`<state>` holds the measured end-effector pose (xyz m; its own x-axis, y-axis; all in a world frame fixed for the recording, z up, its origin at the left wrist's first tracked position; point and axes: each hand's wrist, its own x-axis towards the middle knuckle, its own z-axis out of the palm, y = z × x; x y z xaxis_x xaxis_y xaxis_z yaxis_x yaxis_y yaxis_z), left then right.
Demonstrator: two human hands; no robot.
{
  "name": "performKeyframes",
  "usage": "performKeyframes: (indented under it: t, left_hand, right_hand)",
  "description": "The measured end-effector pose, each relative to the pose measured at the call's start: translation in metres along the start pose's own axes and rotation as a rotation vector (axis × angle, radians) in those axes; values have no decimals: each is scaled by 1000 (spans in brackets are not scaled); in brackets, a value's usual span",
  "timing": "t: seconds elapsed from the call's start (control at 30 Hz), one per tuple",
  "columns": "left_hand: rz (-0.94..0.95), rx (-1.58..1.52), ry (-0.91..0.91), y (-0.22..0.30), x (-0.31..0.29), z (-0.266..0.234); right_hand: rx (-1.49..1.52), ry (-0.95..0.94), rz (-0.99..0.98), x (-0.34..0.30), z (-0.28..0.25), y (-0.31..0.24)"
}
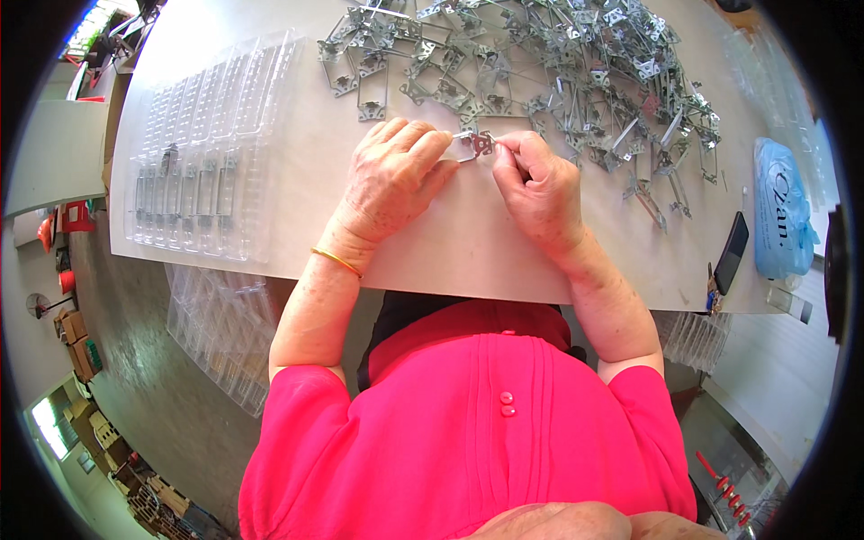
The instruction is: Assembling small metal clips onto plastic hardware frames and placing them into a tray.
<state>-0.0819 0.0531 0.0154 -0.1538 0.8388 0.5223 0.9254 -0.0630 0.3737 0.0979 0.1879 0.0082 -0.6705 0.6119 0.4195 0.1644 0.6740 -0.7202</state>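
Close to the table's front edge, both hands meet at one small silvery metal bracket [480,142] with thin wire-like arms. My left hand [391,180] is closed, thumb and fingers pinching the bracket's left side. From the right, my right hand [543,191] pinches its other end between thumb and bent forefinger. Part of the bracket is hidden behind the fingers. Just beyond the hands spreads a tangled pile of similar metal brackets [576,76]. To the left lies a clear plastic tray [247,99] with ridged slots; several brackets sit in its nearer part.
The pale table [432,256] carries a black phone [733,247] and a blue plastic bag [781,211] at the right. Stacked clear trays [216,328] stand below the table's left edge. More clear trays [697,340] are under the right side.
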Motion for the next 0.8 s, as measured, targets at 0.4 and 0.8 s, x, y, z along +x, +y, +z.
performKeyframes:
  t: [0.4,0.8]
  left_hand:
    - [-123,-147,-6,3,1,-2]
    - [-274,-274,45,-6,-3,1]
  right_hand:
    - [15,-35,82,1,-3,-1]
    - [-27,-18,50,5,-4,-2]
